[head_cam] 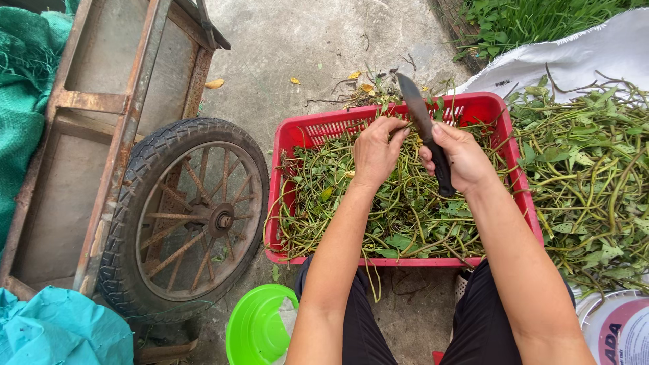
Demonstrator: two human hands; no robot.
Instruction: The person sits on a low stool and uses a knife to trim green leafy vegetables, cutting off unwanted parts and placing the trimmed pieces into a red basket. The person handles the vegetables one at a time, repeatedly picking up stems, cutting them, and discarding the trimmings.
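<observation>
The right hand (460,157) grips a dark knife (424,130), blade up, beside the left hand (376,152), which pinches a green stem (410,126). Below them the red crate (323,126) holds cut stems; a big uncut pile (595,176) waits right of the knife hand.

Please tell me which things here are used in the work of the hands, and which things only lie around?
In use:
left hand, gripping a green stem
right hand, holding the knife
red crate of cut vines
vine pile

Lying about:
cart wheel
green bowl
teal net
white bucket
</observation>
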